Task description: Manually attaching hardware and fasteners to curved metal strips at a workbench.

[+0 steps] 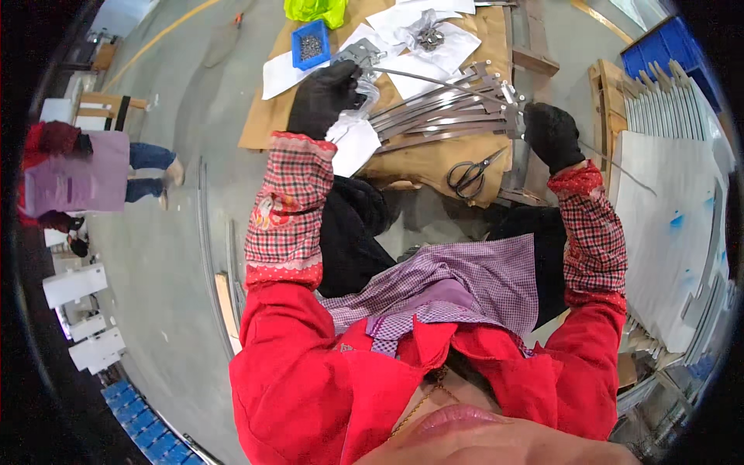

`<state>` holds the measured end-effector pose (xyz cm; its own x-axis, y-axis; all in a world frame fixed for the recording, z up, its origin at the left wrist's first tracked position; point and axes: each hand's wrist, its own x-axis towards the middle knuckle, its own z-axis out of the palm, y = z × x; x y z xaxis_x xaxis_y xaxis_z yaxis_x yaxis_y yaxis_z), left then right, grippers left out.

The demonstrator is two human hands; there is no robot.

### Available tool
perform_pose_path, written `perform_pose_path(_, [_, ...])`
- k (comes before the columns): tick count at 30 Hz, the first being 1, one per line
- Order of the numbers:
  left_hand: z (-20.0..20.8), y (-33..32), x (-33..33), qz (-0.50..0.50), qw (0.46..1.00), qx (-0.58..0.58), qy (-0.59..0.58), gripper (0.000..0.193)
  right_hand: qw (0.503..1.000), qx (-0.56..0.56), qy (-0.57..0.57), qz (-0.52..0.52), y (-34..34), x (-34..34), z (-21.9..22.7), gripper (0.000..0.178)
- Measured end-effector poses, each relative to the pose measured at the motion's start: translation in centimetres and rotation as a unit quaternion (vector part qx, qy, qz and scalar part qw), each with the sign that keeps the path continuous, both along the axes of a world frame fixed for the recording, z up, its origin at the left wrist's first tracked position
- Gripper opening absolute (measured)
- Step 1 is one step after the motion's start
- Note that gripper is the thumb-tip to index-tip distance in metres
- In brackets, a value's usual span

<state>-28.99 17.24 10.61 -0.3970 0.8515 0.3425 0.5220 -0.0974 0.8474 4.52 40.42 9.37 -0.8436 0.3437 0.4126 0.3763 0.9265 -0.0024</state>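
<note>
A long thin metal strip (438, 80) bows across the work surface between my two black-gloved hands. My left hand (325, 97) is closed around its left end, beside crumpled clear plastic and white paper. At the right, my right hand (552, 138) is closed on the same strip, whose free end seems to stick out beyond the glove. Under the strip lies a fanned bundle of flat metal strips (434, 124), with small pale end pieces close to my right hand. Black-handled scissors (471, 177) rest on the brown paper (415, 167) nearer to me. My fingertips are hard to make out.
A blue tray (310, 45) of small metal parts stands behind my left hand. Another pile of small parts (428, 37) lies on plastic. Stacked white panels (663, 225) and a blue crate (674, 50) stand at right. A person (93, 170) in an apron is at far left.
</note>
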Motion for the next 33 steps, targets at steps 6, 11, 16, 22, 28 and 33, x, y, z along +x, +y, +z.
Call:
perform_pose_path(6, [0.2, 1.2, 3.6, 0.044, 0.922, 0.034, -0.383, 0.022, 0.998, 0.007, -0.053, -0.014, -1.1, -0.8, 0.6, 0.017])
perform_pose_path(11, [0.6, 1.3, 5.8, -0.023, 0.948, -0.035, -0.315, 0.025, 0.999, 0.017, -0.023, 0.023, -1.1, -0.8, -0.3, 0.015])
perform_pose_path(16, [0.8, 3.0, 10.7, -0.016, 0.859, -0.112, -0.5, 0.024, 0.998, -0.003, -0.009, 0.057, -2.6, -2.3, -1.2, 0.015])
perform_pose_path(22, [1.0, 3.6, 11.3, 0.033, 0.784, -0.078, -0.615, 0.027, 0.991, -0.086, 0.066, 0.076, -2.9, -2.6, -1.7, 0.026])
perform_pose_path(28, [-0.3, 3.3, 9.3, 0.041, 0.797, -0.048, -0.6, 0.028, 0.992, -0.078, 0.037, 0.096, -2.4, -2.6, -0.7, 0.027])
perform_pose_path(33, [0.1, 3.4, 7.4, 0.08, 0.813, -0.014, -0.576, 0.031, 0.977, -0.192, -0.025, 0.084, 1.2, -0.5, -1.8, 0.027])
